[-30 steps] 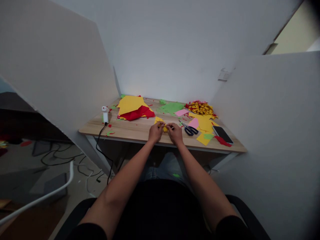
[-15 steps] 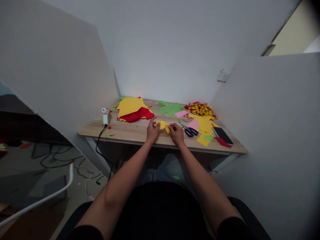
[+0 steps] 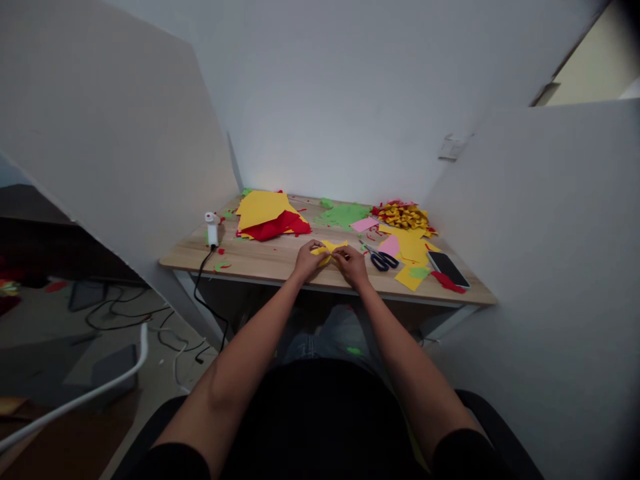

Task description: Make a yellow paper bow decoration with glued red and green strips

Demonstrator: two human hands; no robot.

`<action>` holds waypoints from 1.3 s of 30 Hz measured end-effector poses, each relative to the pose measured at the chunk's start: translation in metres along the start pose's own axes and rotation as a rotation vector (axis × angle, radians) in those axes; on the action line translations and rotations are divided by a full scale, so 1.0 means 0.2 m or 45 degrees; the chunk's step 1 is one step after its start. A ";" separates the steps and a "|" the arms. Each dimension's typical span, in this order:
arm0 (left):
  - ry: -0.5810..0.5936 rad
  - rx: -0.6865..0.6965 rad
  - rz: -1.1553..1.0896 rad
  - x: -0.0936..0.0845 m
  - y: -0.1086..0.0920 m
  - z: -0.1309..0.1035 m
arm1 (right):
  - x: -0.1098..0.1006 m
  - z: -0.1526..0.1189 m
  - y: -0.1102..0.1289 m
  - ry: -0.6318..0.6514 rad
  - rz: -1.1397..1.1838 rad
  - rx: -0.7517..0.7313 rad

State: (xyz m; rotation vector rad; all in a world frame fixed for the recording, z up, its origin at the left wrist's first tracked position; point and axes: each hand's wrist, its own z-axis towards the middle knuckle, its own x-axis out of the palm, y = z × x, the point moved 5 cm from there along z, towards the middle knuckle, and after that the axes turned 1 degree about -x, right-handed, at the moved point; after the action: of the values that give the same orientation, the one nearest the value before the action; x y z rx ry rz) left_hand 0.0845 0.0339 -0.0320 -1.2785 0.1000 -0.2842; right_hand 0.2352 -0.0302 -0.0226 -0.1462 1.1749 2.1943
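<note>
Between my two hands, above the front part of the wooden table (image 3: pixel 260 257), is a small piece of yellow paper (image 3: pixel 330 248) with bent, pointed edges. My left hand (image 3: pixel 308 260) pinches its left side, and my right hand (image 3: pixel 351 265) grips the right side with thumb and fingers. The fingertips of both hands nearly meet at the paper's middle and hide part of it. Dark-handled scissors (image 3: pixel 384 260) lie just right of my right hand, blades pointing away to the left.
Yellow sheets (image 3: pixel 263 208) with red paper (image 3: pixel 273 227) lie back left. Green paper (image 3: pixel 345 215) and a heap of folded yellow and red pieces (image 3: pixel 407 217) sit behind. A phone (image 3: pixel 449 269) rests at right. A white corded device (image 3: pixel 212 230) stands left; partitions flank the table.
My hands have drawn closer together, the left one shifting right. The yellow paper has turned from a curved strip into a more pinched, pointed shape.
</note>
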 end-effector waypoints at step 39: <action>0.086 0.046 0.052 -0.01 0.00 -0.04 | 0.02 -0.01 -0.01 0.029 0.066 0.076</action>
State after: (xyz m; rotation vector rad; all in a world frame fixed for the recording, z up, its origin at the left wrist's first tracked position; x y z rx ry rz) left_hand 0.0816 0.0275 -0.0338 -1.2296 0.1780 -0.2928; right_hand 0.2334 -0.0294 -0.0273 -0.1173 1.2690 2.2046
